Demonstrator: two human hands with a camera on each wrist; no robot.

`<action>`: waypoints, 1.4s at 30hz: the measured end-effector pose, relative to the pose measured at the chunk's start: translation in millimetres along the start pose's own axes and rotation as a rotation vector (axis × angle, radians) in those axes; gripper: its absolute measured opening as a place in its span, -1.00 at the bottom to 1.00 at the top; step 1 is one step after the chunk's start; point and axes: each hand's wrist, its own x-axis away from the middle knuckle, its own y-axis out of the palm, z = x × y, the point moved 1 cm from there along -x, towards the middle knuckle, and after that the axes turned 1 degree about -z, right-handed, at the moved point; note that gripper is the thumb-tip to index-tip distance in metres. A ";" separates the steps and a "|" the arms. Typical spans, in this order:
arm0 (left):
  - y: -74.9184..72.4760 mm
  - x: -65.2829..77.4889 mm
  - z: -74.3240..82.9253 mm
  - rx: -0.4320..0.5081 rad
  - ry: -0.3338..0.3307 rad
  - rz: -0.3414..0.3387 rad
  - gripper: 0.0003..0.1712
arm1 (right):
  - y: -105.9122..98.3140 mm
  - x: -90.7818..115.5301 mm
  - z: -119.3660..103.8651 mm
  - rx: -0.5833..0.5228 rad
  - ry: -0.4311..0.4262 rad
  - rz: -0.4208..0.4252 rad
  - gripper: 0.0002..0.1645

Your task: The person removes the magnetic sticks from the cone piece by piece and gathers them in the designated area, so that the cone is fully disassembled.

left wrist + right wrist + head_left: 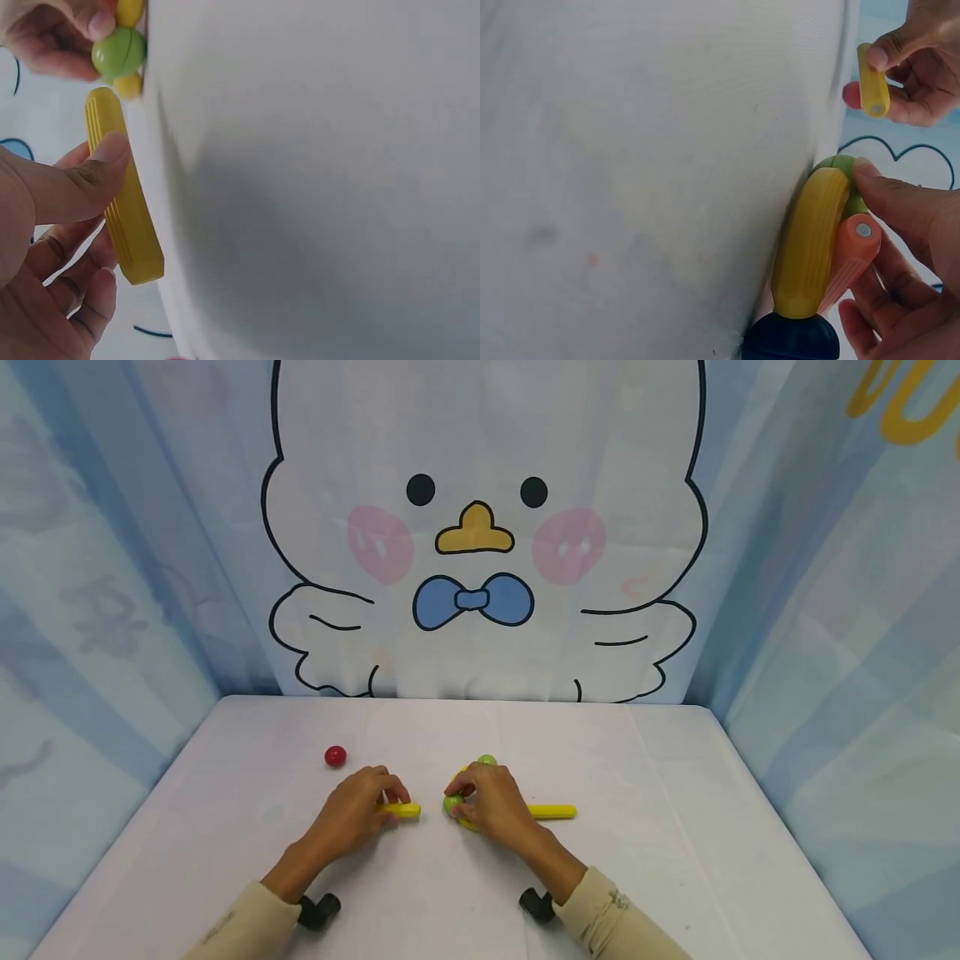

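Note:
My left hand (356, 814) pinches a straight yellow rod (124, 191) between thumb and fingers, just above or on the white table. A short gap to the right, my right hand (495, 802) grips a green ball (120, 54) with thumb and fingertips. That ball joins a curved yellow rod (806, 244). Close beside it lies an orange rod (853, 251) with a round metallic end, and a dark blue ball (791, 337) meets the curved rod's near end. Another green ball (487, 759) shows behind my right hand, which hides much of the assembly.
A red ball (335, 757) rests on the white table (645, 860), beyond my left hand. Another yellow rod (552, 812) sticks out to the right from behind my right hand. A printed cartoon curtain (480, 652) hangs behind the table's far edge.

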 end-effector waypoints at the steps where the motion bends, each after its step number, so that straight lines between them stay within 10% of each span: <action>1: -2.2 1.0 -3.1 -0.001 -0.007 0.005 -0.68 | 0.2 0.1 0.2 0.001 -0.006 0.004 -0.74; 25: -49.4 15.0 -75.5 -0.094 -0.094 0.064 -0.73 | -0.4 1.2 1.1 -0.043 -0.035 0.015 -0.76; 42: -48.4 11.2 -95.2 -0.093 -0.164 0.019 -0.75 | 0.4 1.8 0.7 -0.031 -0.007 0.003 -0.73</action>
